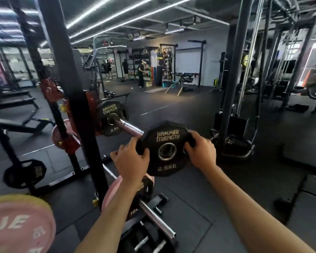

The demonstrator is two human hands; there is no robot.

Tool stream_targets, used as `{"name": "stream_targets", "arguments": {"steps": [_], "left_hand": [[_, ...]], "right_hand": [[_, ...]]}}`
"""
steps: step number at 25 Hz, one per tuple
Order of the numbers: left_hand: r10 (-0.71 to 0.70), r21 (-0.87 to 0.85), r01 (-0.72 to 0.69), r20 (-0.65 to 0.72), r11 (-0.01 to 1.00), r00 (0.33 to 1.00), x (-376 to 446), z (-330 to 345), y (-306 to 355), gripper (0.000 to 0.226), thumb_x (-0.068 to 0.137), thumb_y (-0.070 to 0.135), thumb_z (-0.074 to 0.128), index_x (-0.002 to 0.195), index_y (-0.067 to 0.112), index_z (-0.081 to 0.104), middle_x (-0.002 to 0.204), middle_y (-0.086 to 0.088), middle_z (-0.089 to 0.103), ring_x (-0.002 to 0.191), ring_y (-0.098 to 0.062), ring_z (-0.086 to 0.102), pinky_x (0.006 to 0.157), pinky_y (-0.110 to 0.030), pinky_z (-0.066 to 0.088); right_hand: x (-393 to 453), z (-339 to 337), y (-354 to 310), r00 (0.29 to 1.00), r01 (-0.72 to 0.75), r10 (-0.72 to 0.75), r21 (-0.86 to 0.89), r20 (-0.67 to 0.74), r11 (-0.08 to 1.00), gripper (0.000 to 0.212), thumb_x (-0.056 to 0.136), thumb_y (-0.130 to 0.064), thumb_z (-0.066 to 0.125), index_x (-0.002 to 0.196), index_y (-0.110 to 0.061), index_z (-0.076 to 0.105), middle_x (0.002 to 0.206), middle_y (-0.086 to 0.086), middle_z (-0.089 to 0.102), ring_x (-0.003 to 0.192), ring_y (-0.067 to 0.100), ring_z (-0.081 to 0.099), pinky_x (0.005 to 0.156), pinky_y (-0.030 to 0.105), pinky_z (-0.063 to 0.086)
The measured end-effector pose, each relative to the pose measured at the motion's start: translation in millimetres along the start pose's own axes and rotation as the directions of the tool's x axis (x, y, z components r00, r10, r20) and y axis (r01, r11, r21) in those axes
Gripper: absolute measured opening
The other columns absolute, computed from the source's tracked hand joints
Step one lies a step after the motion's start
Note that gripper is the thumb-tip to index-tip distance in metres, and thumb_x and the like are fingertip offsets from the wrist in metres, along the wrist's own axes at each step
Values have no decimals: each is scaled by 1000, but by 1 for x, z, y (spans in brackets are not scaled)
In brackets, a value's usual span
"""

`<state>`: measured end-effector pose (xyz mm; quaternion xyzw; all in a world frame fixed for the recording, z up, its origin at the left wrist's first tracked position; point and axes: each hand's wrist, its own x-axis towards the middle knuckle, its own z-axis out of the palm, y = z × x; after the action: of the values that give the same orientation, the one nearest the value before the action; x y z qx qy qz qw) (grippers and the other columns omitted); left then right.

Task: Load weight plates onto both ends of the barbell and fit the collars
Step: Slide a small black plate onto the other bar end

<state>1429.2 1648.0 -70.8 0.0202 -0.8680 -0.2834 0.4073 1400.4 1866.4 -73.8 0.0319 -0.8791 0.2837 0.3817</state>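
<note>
I hold a black 2.5 kg Hammer Strength plate [165,148] upright in front of me, its centre hole facing me. My left hand [130,160] grips its left edge and my right hand [201,151] its right edge. The plate sits just off the tip of the chrome barbell sleeve [128,127], which points toward me from the rack. Another black 2.5 kg plate [110,118] sits on that sleeve against a red plate [91,106]. I see no collar on the sleeve.
The black rack upright [71,99] stands left of the sleeve. Below my arms, a second bar [157,219] with a pink plate [111,190] and a black plate lies low. A large pink plate [20,227] fills the bottom left. People stand far back.
</note>
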Motion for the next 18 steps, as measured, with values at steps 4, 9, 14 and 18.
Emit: {"name": "stream_targets", "arguments": {"steps": [4,9,14,18], "left_hand": [[-29,96,33,-44,995,999,-2,6,12,22,76,33,68,95,22,66,72,7,67,72,-22,64,82,-40,38],[-4,185,30,-137,982,991,-11,9,22,25,75,36,60,94,20,66,66,7,63,66,-19,59,78,-39,41],[-71,261,108,-146,959,987,-13,15,26,21,77,31,68,95,21,64,71,7,64,69,-19,60,78,-39,42],[-150,308,192,-155,932,977,-7,20,22,18,81,32,68,96,22,64,71,8,64,70,-19,61,79,-40,43]], "right_hand": [[19,16,18,996,68,-74,139,42,988,44,79,-21,66,122,-27,60,97,3,73,86,30,67,64,30,40],[30,30,27,988,99,-124,230,94,968,46,80,-17,64,124,-26,58,100,4,72,88,31,66,67,35,47],[43,46,24,982,110,-151,297,116,948,42,85,-15,63,125,-25,58,100,3,72,87,29,66,69,34,48],[58,59,19,968,159,-211,316,137,935,41,88,-15,61,128,-24,56,103,3,71,91,28,65,71,36,50]]}}
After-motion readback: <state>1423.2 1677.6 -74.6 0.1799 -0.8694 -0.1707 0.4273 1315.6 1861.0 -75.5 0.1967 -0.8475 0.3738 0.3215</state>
